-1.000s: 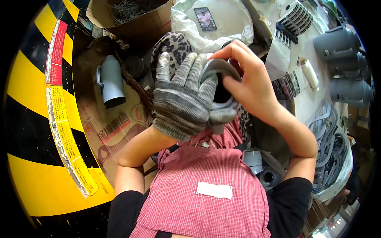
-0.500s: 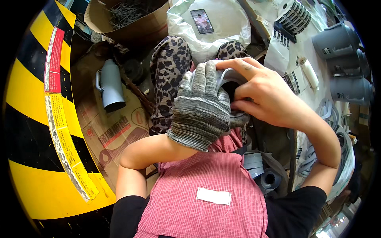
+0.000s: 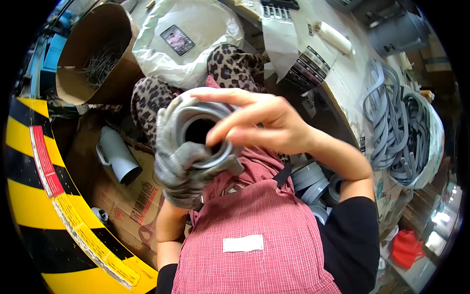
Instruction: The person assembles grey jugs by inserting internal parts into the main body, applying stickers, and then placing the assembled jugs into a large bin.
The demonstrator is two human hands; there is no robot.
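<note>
A grey round-mouthed plastic jug (image 3: pixel 229 159) is held over my lap, its dark opening tipped up toward me. My left hand (image 3: pixel 178 164), in a striped grey knit glove, wraps around its side, with the thumb at the near rim. My bare right hand (image 3: pixel 267 122) grips the mouth from the right, slightly blurred. One of its fingers stretches over the far rim, while others bend to the edge of the opening. A pale grey ring runs around the mouth. Most of the jug's body is hidden by the glove.
Another grey jug (image 3: pixel 120 154) lies on flattened cardboard (image 3: pixel 122 201) at the left, beside a yellow-black striped panel (image 3: pixel 36 245). A phone (image 3: pixel 177 40) rests on a white plastic-covered surface. Grey loops (image 3: pixel 387 112) fill a bag at right, near a white tube (image 3: pixel 334 37) and labels.
My view has shifted, so the surroundings sit differently. The jug's mouth has turned toward me and shows more. My left hand has rolled from back-up to gripping its side; my right fingers stay at the rim.
</note>
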